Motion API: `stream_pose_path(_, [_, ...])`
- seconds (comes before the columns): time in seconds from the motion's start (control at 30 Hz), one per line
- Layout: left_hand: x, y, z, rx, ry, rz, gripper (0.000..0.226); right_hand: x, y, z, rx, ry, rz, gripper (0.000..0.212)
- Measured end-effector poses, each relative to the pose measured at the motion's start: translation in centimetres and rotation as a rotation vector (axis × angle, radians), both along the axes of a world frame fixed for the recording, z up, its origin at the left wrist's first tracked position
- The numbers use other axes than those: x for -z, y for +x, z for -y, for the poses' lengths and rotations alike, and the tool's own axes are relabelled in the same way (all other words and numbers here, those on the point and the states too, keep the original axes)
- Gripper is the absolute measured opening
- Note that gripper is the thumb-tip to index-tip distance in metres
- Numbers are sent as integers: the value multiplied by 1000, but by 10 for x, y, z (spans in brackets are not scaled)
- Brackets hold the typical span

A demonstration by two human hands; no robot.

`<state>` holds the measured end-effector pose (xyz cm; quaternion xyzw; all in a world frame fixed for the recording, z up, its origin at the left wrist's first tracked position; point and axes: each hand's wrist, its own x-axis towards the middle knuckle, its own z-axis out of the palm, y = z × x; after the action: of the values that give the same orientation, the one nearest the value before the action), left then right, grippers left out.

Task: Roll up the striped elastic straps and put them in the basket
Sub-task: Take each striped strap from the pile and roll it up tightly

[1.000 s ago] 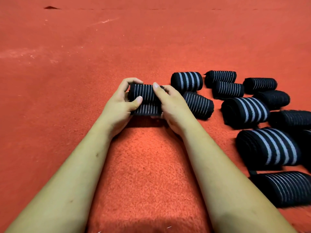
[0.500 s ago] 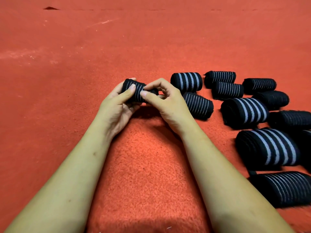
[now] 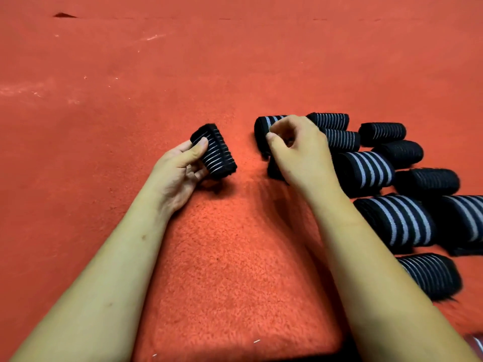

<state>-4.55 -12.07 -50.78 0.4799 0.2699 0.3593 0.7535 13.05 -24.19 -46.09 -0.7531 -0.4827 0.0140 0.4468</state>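
My left hand grips a rolled black strap with thin white stripes, lifted a little off the red carpet and tilted. My right hand is off that roll, to its right, with fingers curled over a wide-striped roll and a thin-striped roll that it mostly hides. Whether it touches or pinches either one is hidden. Several more rolled straps lie to the right, among them a wide-striped roll and another wide-striped roll. No basket is in view.
Red carpet covers the whole floor. The rolls form a cluster from the centre to the right edge, the nearest one beside my right forearm. A small dark mark sits far at the back left.
Both hands were rolling the strap together. Now my right hand has let go and moved right over the cluster, and my left hand alone holds the finished roll, shifted slightly left.
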Motion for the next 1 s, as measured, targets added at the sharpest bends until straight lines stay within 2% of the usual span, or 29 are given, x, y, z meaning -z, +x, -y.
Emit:
stream_pose_path(0.07, [0, -1, 0, 21, 26, -2, 38, 0, 24, 6, 80, -275, 133, 21])
stream_pose_path(0.13, [-3, -2, 3, 53, 39, 15, 46, 8, 32, 8, 81, -530, 138, 27])
stream_pose_path(0.17, [-5, -2, 4, 72, 41, 20, 51, 9, 31, 9, 67, -595, 120, 27])
stream_pose_path(0.27, [-7, 0, 12, 126, 43, 25, 48, 6, 28, 9, 36, -616, 117, 28])
stream_pose_path(0.33, [-5, 0, 16, 151, 60, 12, 44, -1, 25, 7, -13, -716, 149, 33])
stream_pose_path(0.43, [-2, -3, 18, 161, 96, -49, 65, -10, 12, 6, -66, -840, 165, 26])
stream_pose_path(0.5, [-2, -4, 24, 152, 98, -65, 74, -15, 2, 11, -66, -803, 120, 22])
stream_pose_path(0.57, [-5, -3, 34, 133, 101, -72, 74, -22, 0, 24, -19, -676, -47, 23])
stream_pose_path(0.67, [-16, 4, 55, 153, 93, -65, 68, -42, 10, 58, 54, -368, -510, 22])
stream_pose_path(0.77, [-43, 25, 96, 239, 129, -85, 37, -69, 18, 115, -10, -114, -881, 8])
stream_pose_path(0.87, [-77, 54, 148, 310, 176, -120, 35, -95, 30, 176, -8, -25, -996, 20])
stream_pose_path(1.0, [-115, 94, 213, 359, 208, -142, 23, -122, 53, 252, 42, 36, -1016, 11])
